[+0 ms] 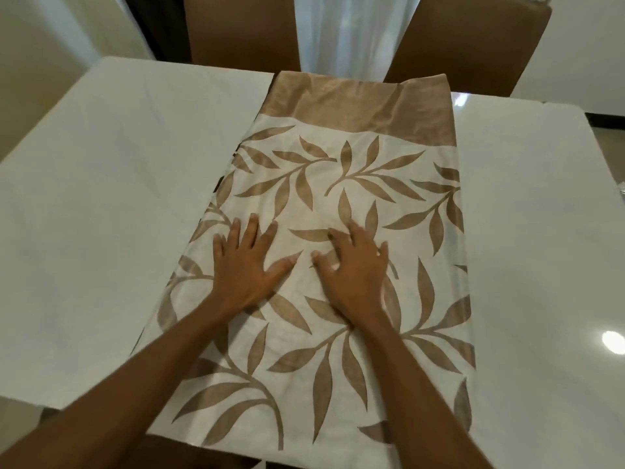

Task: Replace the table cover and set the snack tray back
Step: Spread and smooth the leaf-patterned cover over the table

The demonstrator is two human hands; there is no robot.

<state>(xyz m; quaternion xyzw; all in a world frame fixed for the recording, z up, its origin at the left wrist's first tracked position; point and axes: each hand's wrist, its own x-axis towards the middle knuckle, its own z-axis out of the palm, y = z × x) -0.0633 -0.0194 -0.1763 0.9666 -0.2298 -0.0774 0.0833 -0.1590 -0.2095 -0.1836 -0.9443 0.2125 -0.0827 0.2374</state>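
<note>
A folded table cover (338, 184), white with tan leaf prints and a tan band at its far end, lies lengthwise across the middle of the white table (101, 204). My left hand (247, 265) rests flat on the cover, fingers spread. Beside it, my right hand (355, 269) presses on the cloth with fingers spread and slightly bent, a little blurred. Neither hand holds anything. No snack tray is in view.
Two brown chairs (243, 32) (473, 42) stand at the table's far side, with a white curtain (341, 28) between them. The glossy table surface (541, 231) shows on both sides of the cover. A small shiny object (621, 191) peeks in at the right edge.
</note>
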